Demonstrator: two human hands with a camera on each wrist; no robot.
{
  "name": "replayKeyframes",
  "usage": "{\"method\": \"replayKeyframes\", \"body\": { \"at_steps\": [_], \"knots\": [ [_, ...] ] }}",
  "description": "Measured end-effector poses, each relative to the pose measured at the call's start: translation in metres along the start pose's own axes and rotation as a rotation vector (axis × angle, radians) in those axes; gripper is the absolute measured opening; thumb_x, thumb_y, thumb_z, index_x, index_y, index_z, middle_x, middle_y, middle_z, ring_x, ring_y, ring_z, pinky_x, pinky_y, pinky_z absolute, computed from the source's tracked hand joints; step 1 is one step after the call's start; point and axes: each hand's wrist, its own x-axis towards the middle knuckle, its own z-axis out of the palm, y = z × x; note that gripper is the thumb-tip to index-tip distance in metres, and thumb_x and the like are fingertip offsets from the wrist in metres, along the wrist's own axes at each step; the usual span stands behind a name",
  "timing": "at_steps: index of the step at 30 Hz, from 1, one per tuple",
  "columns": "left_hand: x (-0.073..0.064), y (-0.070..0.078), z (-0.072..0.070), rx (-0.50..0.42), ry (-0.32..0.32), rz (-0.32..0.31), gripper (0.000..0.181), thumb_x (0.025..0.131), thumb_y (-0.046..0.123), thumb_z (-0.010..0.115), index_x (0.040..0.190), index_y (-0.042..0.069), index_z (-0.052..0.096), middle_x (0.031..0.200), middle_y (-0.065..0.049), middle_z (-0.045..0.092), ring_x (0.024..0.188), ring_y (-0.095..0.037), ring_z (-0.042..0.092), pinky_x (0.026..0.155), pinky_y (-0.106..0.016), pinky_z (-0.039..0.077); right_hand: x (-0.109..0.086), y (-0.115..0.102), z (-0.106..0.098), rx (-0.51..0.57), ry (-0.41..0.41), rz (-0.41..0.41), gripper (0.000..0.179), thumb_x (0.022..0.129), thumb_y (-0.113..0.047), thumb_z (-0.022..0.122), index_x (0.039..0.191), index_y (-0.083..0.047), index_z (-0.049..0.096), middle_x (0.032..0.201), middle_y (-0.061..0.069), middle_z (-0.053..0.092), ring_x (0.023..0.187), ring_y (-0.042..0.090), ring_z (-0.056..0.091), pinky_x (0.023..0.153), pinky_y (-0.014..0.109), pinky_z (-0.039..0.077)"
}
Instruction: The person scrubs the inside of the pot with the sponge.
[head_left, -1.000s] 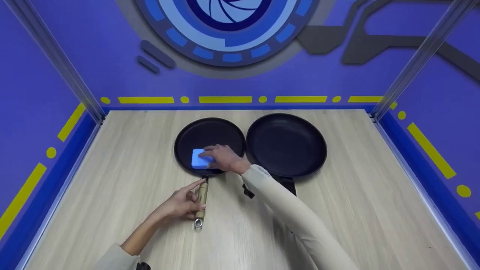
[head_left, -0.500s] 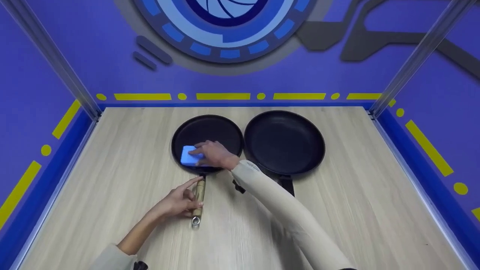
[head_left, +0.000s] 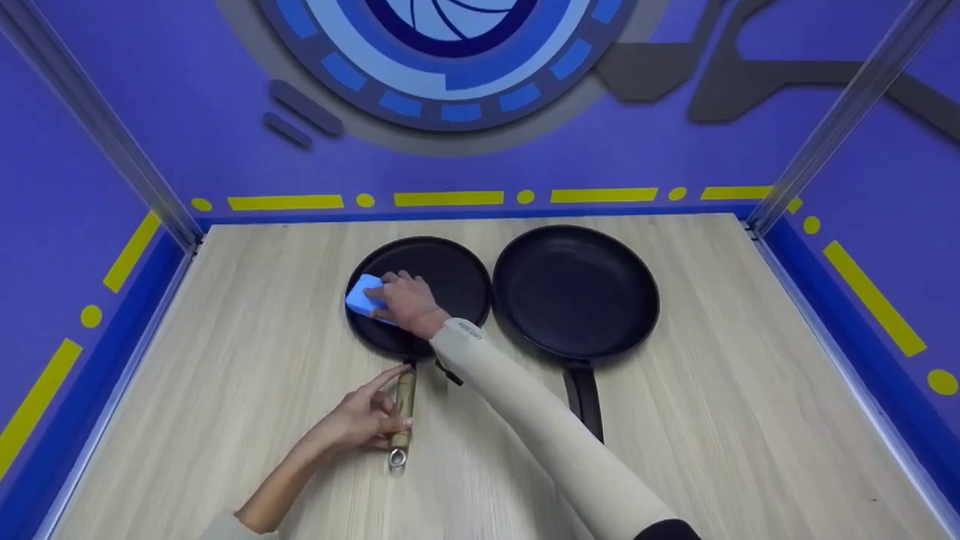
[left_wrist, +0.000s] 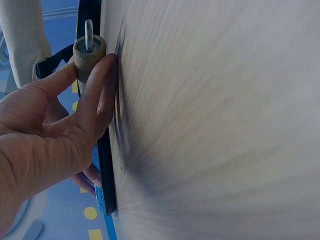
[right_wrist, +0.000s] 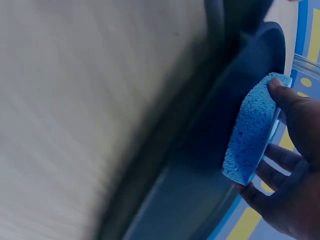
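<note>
My right hand (head_left: 409, 302) grips a blue sponge (head_left: 365, 295) at the left side of a shallow black frying pan (head_left: 442, 274). In the right wrist view the porous sponge (right_wrist: 255, 130) sits between thumb and fingers, right at the pan's dark surface (right_wrist: 200, 145). Below the pan, my left hand (head_left: 360, 420) holds its wooden handle (head_left: 403, 405), the thumb on one side and the index finger stretched toward the pan. A metal ring (head_left: 397, 457) ends this handle. The left wrist view shows the fingers of the left hand (left_wrist: 60, 130) around the handle's end (left_wrist: 90, 55).
A larger, deeper black frying pan (head_left: 577, 292) stands to the right, rim close to the first pan's, its black handle (head_left: 585, 397) pointing toward me and partly behind the right sleeve (head_left: 540, 427). Blue-purple walls (head_left: 480, 169) border the wooden table (head_left: 247, 337) on three sides.
The right hand has moved the sponge left and slightly away from me along the pan, turning it a little. The left hand keeps its hold on the handle.
</note>
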Motion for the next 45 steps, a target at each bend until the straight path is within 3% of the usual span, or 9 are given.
{"method": "replayKeyframes", "body": {
  "at_steps": [10,18,22,26,30,38,40,42,45],
  "knots": [
    [-0.003,-0.001,0.000,0.021,0.008,0.022,0.085,0.091,0.006,0.077,0.161,0.012,0.027,0.095,-0.008,0.058,0.073,-0.011,0.068,0.062,-0.036,0.065,0.000,-0.004,0.000,-0.037,-0.020,0.024,0.052,0.101,-0.053,0.056,0.150,-0.037,0.050,0.147,0.002,0.056,0.128,0.025,0.057,0.108,0.043,0.053],
    [0.000,0.000,-0.005,0.029,0.008,0.011,0.087,0.090,0.005,0.077,0.161,0.013,0.027,0.094,-0.008,0.056,0.072,-0.011,0.066,0.062,-0.034,0.064,-0.011,0.003,-0.001,-0.150,-0.188,-0.122,0.063,0.111,-0.040,0.039,0.166,-0.024,0.012,0.171,0.017,0.013,0.157,0.032,0.024,0.129,0.043,0.029],
    [0.001,0.000,-0.005,0.029,0.007,-0.012,0.087,0.091,0.010,0.077,0.162,0.015,0.027,0.097,-0.008,0.057,0.073,-0.011,0.066,0.062,-0.031,0.063,-0.013,0.006,0.000,-0.163,-0.166,-0.158,0.060,0.112,-0.036,0.039,0.165,-0.029,0.013,0.171,0.019,0.013,0.156,0.032,0.027,0.128,0.043,0.031],
    [0.001,0.000,-0.005,0.033,0.004,-0.019,0.087,0.092,0.013,0.077,0.162,0.016,0.027,0.099,-0.009,0.057,0.074,-0.011,0.066,0.063,-0.030,0.063,-0.006,0.006,0.000,-0.034,-0.120,-0.094,0.057,0.112,-0.035,0.039,0.164,-0.029,0.019,0.168,0.021,0.020,0.149,0.037,0.037,0.122,0.046,0.040],
    [0.002,0.000,-0.004,0.023,0.001,-0.019,0.087,0.092,0.013,0.078,0.162,0.017,0.027,0.099,-0.009,0.058,0.075,-0.012,0.066,0.064,-0.032,0.063,0.000,0.004,0.001,0.151,-0.091,-0.058,0.055,0.112,-0.033,0.038,0.164,-0.023,0.023,0.166,0.025,0.024,0.148,0.042,0.036,0.122,0.053,0.038],
    [-0.001,0.001,-0.001,0.019,-0.005,-0.011,0.087,0.092,0.010,0.077,0.162,0.014,0.025,0.098,-0.010,0.057,0.074,-0.011,0.068,0.064,-0.033,0.064,-0.019,0.011,-0.009,0.316,-0.172,-0.290,0.052,0.109,-0.024,0.047,0.159,-0.017,0.035,0.150,0.015,0.055,0.153,0.028,0.034,0.128,0.049,0.026],
    [0.000,0.001,-0.001,0.015,-0.004,-0.005,0.087,0.092,0.010,0.076,0.162,0.013,0.025,0.099,-0.010,0.057,0.074,-0.011,0.068,0.064,-0.033,0.064,-0.025,0.013,-0.013,0.325,-0.188,-0.340,0.050,0.109,-0.023,0.047,0.158,-0.016,0.038,0.147,0.015,0.058,0.144,0.026,0.048,0.124,0.043,0.033],
    [0.000,0.002,-0.002,0.014,0.000,-0.004,0.086,0.092,0.009,0.076,0.162,0.013,0.025,0.098,-0.009,0.057,0.074,-0.011,0.067,0.064,-0.033,0.064,-0.030,0.014,-0.016,0.341,-0.215,-0.370,0.049,0.109,-0.023,0.047,0.157,-0.015,0.041,0.141,0.015,0.062,0.110,0.021,0.064,0.108,0.032,0.045],
    [0.001,0.001,-0.003,0.019,0.010,-0.009,0.086,0.092,0.009,0.076,0.162,0.013,0.026,0.097,-0.008,0.057,0.073,-0.011,0.066,0.063,-0.032,0.064,-0.038,0.017,-0.021,0.375,-0.257,-0.401,0.046,0.109,-0.023,0.048,0.154,-0.015,0.045,0.116,0.011,0.069,0.062,0.012,0.044,0.075,0.020,0.043]
  ]
}}
